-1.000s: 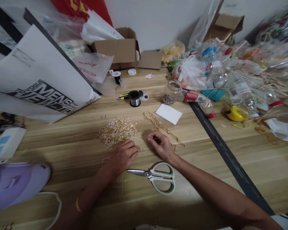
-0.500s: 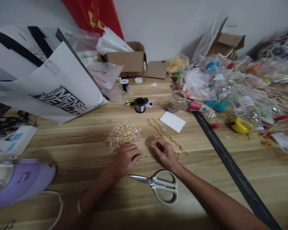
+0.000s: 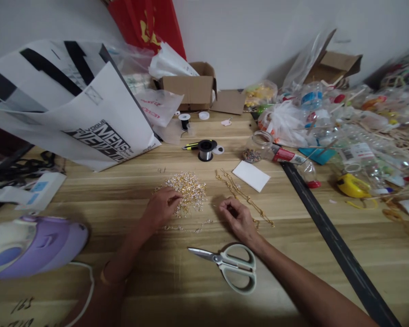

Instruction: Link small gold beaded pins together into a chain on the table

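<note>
Far left: red bag [image 3: 168, 34] behind open cardboard box [image 3: 187, 91]. Left: white bag [image 3: 57, 120], black lettering; nearer, purple appliance [image 3: 52, 240]. Right: heaped clear bottles [image 3: 359, 153], yellow object [image 3: 352, 185] beside.

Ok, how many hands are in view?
2: the left hand at the near-left edge of the gold-and-clear pile, the right hand beside the gold chain.

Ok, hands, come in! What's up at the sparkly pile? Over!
Left hand at the sparkly pile, grip unclear. Right hand beside the gold chain, curled. Scissors nearby, clear of the pile.
</note>
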Available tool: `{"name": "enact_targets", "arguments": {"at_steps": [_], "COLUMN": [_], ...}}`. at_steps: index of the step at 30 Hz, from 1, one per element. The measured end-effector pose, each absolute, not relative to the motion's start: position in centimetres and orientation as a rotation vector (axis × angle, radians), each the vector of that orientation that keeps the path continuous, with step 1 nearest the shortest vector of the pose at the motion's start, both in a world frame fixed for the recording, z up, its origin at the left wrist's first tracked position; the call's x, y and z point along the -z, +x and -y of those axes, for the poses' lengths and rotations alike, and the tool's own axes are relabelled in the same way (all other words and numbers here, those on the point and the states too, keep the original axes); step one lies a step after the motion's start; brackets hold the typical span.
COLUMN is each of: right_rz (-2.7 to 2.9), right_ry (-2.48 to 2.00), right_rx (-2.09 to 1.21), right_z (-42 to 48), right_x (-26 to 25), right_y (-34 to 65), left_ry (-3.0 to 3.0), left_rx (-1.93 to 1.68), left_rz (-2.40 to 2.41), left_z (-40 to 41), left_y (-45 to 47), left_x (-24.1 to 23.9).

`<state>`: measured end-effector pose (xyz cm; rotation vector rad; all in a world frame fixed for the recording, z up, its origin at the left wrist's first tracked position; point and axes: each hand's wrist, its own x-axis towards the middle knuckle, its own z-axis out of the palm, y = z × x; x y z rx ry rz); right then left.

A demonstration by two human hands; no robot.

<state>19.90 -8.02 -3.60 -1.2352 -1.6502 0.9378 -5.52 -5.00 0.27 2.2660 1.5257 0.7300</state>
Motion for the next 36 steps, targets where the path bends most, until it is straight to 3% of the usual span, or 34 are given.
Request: {"name": "enact_targets", "arguments": {"at_steps": [18, 36], "right_rz": [1.649, 1.665], "right_ry": [-1.240, -1.242], "right_rx": [-0.954, -0.956], "right_z": [8.1, 8.1], "right_x": [3.4, 3.5], "right_y": [19.8, 19.9], "left_ry": [2.514, 2.398], "left_rx": [-0.387, -0.682], "left_rz": [-1.336, -1.290], "left_z": [4.9, 4.8], "left_y": [-6.0, -5.7], "left_x": [0.3, 0.6]}}
